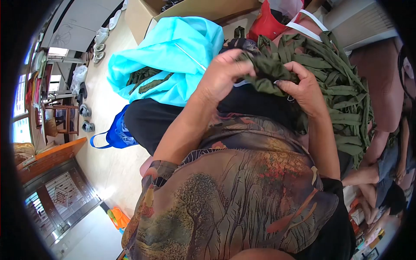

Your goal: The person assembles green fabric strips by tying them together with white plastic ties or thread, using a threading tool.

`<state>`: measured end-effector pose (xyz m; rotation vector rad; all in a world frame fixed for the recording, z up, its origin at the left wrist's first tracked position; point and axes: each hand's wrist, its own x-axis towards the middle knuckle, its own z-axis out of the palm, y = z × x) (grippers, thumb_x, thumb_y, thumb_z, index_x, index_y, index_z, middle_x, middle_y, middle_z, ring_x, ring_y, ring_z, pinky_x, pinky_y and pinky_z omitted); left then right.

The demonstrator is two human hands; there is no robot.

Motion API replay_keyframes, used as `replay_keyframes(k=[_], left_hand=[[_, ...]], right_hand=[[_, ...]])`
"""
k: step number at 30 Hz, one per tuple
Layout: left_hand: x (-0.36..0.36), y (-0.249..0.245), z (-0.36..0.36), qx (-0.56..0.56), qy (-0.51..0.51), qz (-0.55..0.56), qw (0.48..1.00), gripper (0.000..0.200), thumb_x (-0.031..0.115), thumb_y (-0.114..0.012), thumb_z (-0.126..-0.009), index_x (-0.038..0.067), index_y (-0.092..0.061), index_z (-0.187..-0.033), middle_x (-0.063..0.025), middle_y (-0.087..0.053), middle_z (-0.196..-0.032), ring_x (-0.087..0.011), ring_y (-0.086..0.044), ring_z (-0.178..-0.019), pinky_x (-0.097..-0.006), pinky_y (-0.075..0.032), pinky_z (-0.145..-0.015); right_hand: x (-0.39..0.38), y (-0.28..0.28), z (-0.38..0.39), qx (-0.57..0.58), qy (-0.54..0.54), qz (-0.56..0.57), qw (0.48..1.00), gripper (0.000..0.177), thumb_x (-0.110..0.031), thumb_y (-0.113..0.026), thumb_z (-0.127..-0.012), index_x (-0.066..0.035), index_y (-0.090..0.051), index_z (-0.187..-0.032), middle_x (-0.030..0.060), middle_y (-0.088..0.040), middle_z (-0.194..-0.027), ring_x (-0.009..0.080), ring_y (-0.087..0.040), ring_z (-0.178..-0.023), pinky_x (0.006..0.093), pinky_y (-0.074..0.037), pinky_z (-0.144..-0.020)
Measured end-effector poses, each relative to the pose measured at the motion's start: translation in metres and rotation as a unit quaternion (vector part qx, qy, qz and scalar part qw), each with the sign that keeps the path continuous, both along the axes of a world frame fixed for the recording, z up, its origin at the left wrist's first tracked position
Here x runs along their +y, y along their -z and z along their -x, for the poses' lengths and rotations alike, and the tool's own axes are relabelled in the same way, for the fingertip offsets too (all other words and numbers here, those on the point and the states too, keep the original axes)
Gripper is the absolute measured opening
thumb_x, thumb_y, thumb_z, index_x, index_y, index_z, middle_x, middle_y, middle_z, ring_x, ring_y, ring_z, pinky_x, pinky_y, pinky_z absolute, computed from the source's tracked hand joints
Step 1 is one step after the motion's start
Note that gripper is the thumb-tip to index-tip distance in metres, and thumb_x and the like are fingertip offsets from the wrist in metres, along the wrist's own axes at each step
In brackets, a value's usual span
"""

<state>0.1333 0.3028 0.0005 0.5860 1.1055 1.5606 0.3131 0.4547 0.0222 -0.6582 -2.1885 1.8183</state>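
Over my lap, my left hand (227, 73) and my right hand (301, 84) hold a bunched olive-green fabric strip (269, 73) between them. The left fingers are smeared by motion but pinch the cloth's left end. At the other end, my right thumb and fingers close on the cloth. Beside my right hand lies a big heap of similar green fabric strips (342, 91). Left of my hands spreads a bright turquoise bag (173, 39), with several green pieces (149, 78) showing in its opening.
A cardboard box (141, 19) stands behind the turquoise bag, near a red bag (265, 21). On the floor at left are a blue bag (117, 130) and several shoes (88, 126). Another person's bare legs (364, 175) show at the right edge.
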Motion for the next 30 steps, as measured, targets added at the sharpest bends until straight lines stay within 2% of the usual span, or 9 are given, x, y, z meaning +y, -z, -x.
replay_keyframes(k=[1, 4, 8, 13, 15, 20, 24, 25, 30], left_hand=[[-0.001, -0.004, 0.001, 0.097, 0.041, 0.065, 0.992, 0.026, 0.009, -0.068, -0.083, 0.0, -0.062, -0.106, -0.0071, -0.065, -0.087, -0.018, -0.062, -0.089, -0.0303, -0.048, -0.085], [0.005, -0.012, -0.015, 0.395, 0.009, -0.023, 0.918, 0.032, 0.01, -0.072, -0.079, 0.0, -0.062, -0.107, -0.005, -0.065, -0.087, -0.0156, -0.06, -0.086, -0.0277, -0.047, -0.08], [0.011, -0.027, -0.018, 0.488, 0.04, 0.008, 0.872, 0.02, 0.008, -0.069, -0.081, -0.002, -0.065, -0.098, -0.002, -0.064, -0.083, -0.0154, -0.059, -0.079, -0.0287, -0.049, -0.072], [0.007, -0.032, -0.019, 0.093, -0.023, 0.032, 0.995, 0.015, 0.011, -0.063, -0.089, -0.002, -0.064, -0.096, -0.0042, -0.065, -0.081, -0.0058, -0.057, -0.072, -0.0201, -0.047, -0.068], [0.003, -0.032, -0.007, -0.012, -0.08, -0.039, 0.996, 0.018, 0.012, -0.062, -0.09, -0.004, -0.062, -0.097, -0.0066, -0.065, -0.082, -0.0077, -0.057, -0.07, -0.021, -0.047, -0.07], [0.007, -0.016, 0.0, -0.105, -0.089, -0.081, 0.987, 0.022, 0.013, -0.061, -0.091, -0.006, -0.059, -0.1, -0.0103, -0.065, -0.087, -0.0113, -0.057, -0.072, -0.0246, -0.048, -0.076], [0.011, -0.024, -0.004, 0.251, 0.011, 0.036, 0.967, 0.029, 0.01, -0.067, -0.087, -0.002, -0.058, -0.112, -0.0071, -0.065, -0.096, -0.013, -0.06, -0.083, -0.024, -0.047, -0.084], [0.011, -0.029, -0.009, 0.262, -0.002, 0.014, 0.965, 0.039, 0.009, -0.072, -0.081, 0.003, -0.058, -0.117, -0.0059, -0.064, -0.099, -0.0146, -0.061, -0.089, -0.0261, -0.047, -0.084], [0.021, -0.03, -0.02, 0.609, -0.03, -0.086, 0.788, 0.032, 0.015, -0.076, -0.074, 0.006, -0.064, -0.102, -0.0104, -0.065, -0.091, -0.0273, -0.062, -0.082, -0.0358, -0.047, -0.081]], right_hand=[[0.001, -0.003, 0.001, 0.002, -0.01, -0.049, 0.999, 0.026, -0.005, -0.065, -0.075, -0.001, -0.057, -0.1, 0.0073, -0.058, -0.083, 0.0139, -0.054, -0.08, 0.0281, -0.045, -0.073], [-0.003, -0.01, 0.002, 0.011, -0.028, -0.189, 0.982, 0.028, -0.006, -0.067, -0.074, -0.002, -0.056, -0.099, 0.0112, -0.06, -0.086, 0.0218, -0.059, -0.083, 0.0314, -0.046, -0.074], [-0.012, -0.027, 0.014, 0.032, -0.028, -0.318, 0.947, 0.027, -0.009, -0.067, -0.075, -0.004, -0.054, -0.098, 0.0171, -0.061, -0.092, 0.0354, -0.059, -0.091, 0.0389, -0.047, -0.076], [-0.008, -0.02, -0.003, -0.078, -0.022, -0.36, 0.929, 0.025, -0.011, -0.066, -0.076, -0.005, -0.054, -0.098, 0.0188, -0.06, -0.092, 0.0384, -0.058, -0.09, 0.0423, -0.046, -0.075], [0.0, -0.008, -0.012, -0.107, 0.003, -0.404, 0.908, 0.025, -0.012, -0.065, -0.077, -0.005, -0.055, -0.099, 0.0193, -0.06, -0.09, 0.0394, -0.058, -0.088, 0.0425, -0.046, -0.075], [-0.002, 0.012, -0.017, -0.065, 0.057, -0.191, 0.978, 0.026, -0.009, -0.065, -0.077, -0.003, -0.054, -0.1, 0.0192, -0.061, -0.088, 0.0367, -0.059, -0.083, 0.0377, -0.047, -0.073], [-0.003, 0.004, -0.007, 0.026, 0.057, -0.194, 0.979, 0.026, -0.008, -0.065, -0.077, -0.002, -0.054, -0.1, 0.0179, -0.061, -0.089, 0.0334, -0.059, -0.079, 0.0335, -0.047, -0.073], [-0.004, 0.002, -0.005, 0.014, 0.043, -0.195, 0.98, 0.026, -0.009, -0.065, -0.077, -0.002, -0.054, -0.1, 0.0179, -0.061, -0.088, 0.0344, -0.059, -0.08, 0.0351, -0.047, -0.073], [-0.012, -0.011, 0.0, -0.003, -0.003, -0.347, 0.938, 0.024, -0.012, -0.065, -0.078, -0.002, -0.054, -0.096, 0.0188, -0.06, -0.084, 0.04, -0.058, -0.083, 0.0446, -0.046, -0.073]])
